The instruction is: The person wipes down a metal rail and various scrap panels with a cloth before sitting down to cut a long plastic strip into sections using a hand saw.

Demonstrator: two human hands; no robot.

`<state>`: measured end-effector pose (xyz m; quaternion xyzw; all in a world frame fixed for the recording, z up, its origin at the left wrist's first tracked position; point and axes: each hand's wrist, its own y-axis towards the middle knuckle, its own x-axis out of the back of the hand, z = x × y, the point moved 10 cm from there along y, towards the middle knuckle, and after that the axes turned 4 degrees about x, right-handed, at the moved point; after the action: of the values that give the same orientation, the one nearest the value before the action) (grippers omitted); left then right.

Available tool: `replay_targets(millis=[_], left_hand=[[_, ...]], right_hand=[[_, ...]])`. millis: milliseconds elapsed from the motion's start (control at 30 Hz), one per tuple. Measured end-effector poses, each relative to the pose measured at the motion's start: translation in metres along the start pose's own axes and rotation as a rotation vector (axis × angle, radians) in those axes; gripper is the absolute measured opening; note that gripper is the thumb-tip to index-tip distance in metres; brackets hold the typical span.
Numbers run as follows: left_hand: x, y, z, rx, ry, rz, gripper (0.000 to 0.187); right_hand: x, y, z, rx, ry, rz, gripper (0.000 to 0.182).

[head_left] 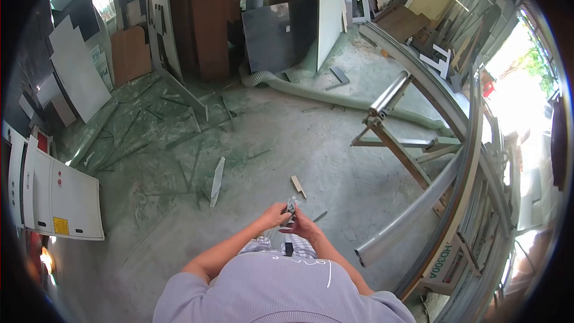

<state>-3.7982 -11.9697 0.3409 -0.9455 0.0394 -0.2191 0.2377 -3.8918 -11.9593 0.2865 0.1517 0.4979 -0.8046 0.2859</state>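
Both hands are close together in front of the waist, near the lower middle of the view. My left hand [274, 215] has its fingers wrapped round a small grey metallic object [291, 206]. Against the same object, from the right, is my right hand [303, 225], its fingers partly bent and its grip hard to make out. The object is too small to name. Beyond the hands a small light wooden piece [298, 186] lies on the dusty floor, and a thin dark strip [320, 216] lies to their right.
A white machine cabinet [66, 194] stands at the left. At the right are a metal roller frame [397, 146] and a long machine rail [466, 191]. A flexible hose [335, 100] crosses the floor. Boards [278, 36] lean at the back; a pale offcut [217, 182] lies ahead.
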Motion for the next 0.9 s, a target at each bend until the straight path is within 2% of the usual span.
replay_targets(millis=[33,67,100,133,233,300,367,433,500,567,633,700,733,767,800,833,867,900], left_hand=[[0.012,0.001,-0.006,-0.002,0.002,-0.008,0.033],[0.027,0.003,-0.009,0.007,-0.029,-0.049,0.031],[0.039,0.005,-0.007,0.018,-0.059,-0.086,0.029],[0.054,0.009,-0.011,-0.118,0.085,-0.256,0.026],[0.075,0.027,-0.013,-0.156,0.282,-0.281,0.025],[0.079,0.055,-0.015,-0.200,0.270,-0.171,0.027],[0.085,0.087,-0.025,-0.243,0.270,-0.069,0.030],[0.106,0.114,-0.045,-0.325,0.139,-0.047,0.035],[0.130,0.144,-0.057,-0.269,0.075,0.004,0.038],[0.161,0.185,-0.060,-0.207,0.010,0.036,0.040],[0.192,0.233,-0.022,-0.088,-0.026,0.042,0.042],[0.228,0.283,0.037,-0.072,0.090,-0.033,0.041],[0.251,0.298,0.065,0.002,0.066,-0.104,0.038],[0.274,0.303,0.089,0.080,0.041,-0.177,0.035],[0.295,0.300,0.106,0.159,0.015,-0.254,0.033],[0.317,0.295,0.124,0.237,-0.014,-0.332,0.031],[0.325,0.288,0.166,0.391,-0.143,-0.357,0.028],[0.327,0.280,0.224,0.542,-0.274,-0.380,0.027]], right_hand=[[-0.031,0.010,0.012,-0.029,0.061,0.130,0.048],[-0.049,0.014,0.022,-0.053,0.108,0.169,0.041],[-0.050,0.027,0.025,-0.054,0.108,0.171,0.041],[-0.047,0.043,0.032,-0.025,0.115,0.168,0.042],[-0.036,0.068,0.055,0.007,0.147,0.102,0.035],[-0.026,0.090,0.072,0.067,0.023,0.204,0.025],[-0.026,0.094,0.110,0.124,0.110,0.160,0.023],[-0.018,0.106,0.158,0.261,0.089,0.067,0.020],[-0.016,0.115,0.209,0.321,0.132,0.105,0.020],[0.028,0.125,0.268,0.420,-0.188,-0.216,0.025],[0.039,0.091,0.363,0.562,-0.342,-0.366,0.029],[0.083,0.057,0.466,0.963,-0.667,-0.723,0.030],[0.096,0.028,0.511,1.203,-0.848,-0.938,0.032],[0.105,0.004,0.548,1.056,-0.856,-1.104,0.033],[0.121,-0.011,0.583,1.226,-0.951,-1.219,0.033],[0.132,-0.022,0.612,1.175,-1.003,-1.354,0.031],[0.148,-0.026,0.637,1.209,-1.079,-1.434,0.031],[0.165,-0.025,0.654,1.152,-1.061,-1.459,0.033]])
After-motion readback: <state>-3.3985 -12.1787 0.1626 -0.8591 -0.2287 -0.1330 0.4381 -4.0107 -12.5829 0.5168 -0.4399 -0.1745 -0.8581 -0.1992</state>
